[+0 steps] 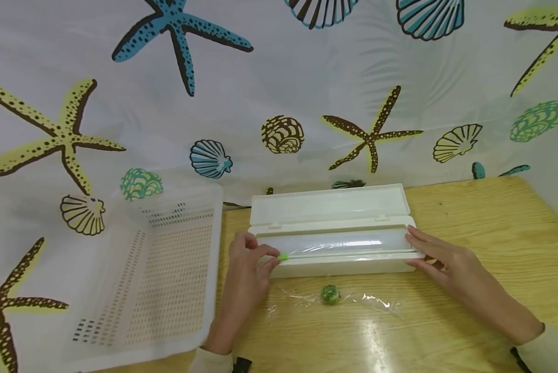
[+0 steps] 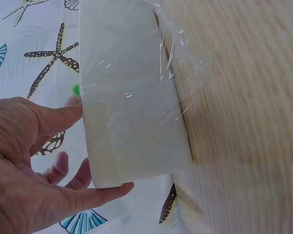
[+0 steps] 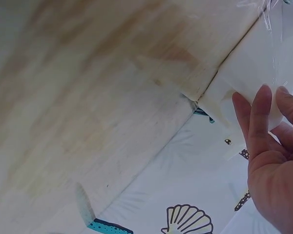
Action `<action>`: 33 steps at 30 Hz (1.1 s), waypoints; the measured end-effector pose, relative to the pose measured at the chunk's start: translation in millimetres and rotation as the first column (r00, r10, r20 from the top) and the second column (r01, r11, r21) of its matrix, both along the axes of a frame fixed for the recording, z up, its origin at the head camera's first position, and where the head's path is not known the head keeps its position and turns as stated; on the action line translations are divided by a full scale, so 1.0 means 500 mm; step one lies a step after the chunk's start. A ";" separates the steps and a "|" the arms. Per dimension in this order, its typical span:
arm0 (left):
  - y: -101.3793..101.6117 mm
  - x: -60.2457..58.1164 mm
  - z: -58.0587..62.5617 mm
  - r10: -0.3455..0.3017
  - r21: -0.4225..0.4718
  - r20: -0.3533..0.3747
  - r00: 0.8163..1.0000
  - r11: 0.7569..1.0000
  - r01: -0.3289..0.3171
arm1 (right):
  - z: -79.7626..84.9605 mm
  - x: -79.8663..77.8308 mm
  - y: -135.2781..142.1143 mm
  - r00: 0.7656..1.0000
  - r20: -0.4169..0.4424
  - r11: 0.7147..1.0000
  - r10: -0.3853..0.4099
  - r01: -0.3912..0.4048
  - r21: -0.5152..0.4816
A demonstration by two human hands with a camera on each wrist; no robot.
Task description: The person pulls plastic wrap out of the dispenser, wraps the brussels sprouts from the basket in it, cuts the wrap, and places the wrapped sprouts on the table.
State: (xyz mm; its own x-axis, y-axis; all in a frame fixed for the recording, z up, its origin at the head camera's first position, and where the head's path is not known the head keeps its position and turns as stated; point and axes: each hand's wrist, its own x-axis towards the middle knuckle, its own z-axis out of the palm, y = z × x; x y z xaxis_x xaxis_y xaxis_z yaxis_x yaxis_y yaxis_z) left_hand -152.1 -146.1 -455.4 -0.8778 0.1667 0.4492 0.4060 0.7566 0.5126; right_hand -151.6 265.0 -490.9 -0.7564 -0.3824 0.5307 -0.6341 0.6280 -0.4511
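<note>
Head view: film roll (image 1: 334, 242) in white box (image 1: 344, 267), beside basket (image 1: 167, 290).

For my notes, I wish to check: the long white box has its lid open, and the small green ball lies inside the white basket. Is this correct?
Not quite: in the head view, the small green ball lies in front of the long white box, not inside the white basket. The lid is open.
</note>
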 end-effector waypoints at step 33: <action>-0.034 0.043 -0.017 -0.017 0.028 0.026 1.000 0.999 0.016 | -0.004 -0.017 0.044 0.999 0.030 1.000 0.018 -0.018 -0.001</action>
State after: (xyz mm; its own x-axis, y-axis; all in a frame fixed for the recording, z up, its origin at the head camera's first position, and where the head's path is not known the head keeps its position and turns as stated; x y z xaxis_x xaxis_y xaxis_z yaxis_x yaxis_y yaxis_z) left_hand -130.5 -162.8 -463.9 -0.8866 0.1695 0.4303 0.4045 0.7353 0.5437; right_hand -160.2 287.0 -492.9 -0.7647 -0.3959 0.5084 -0.6318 0.6161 -0.4704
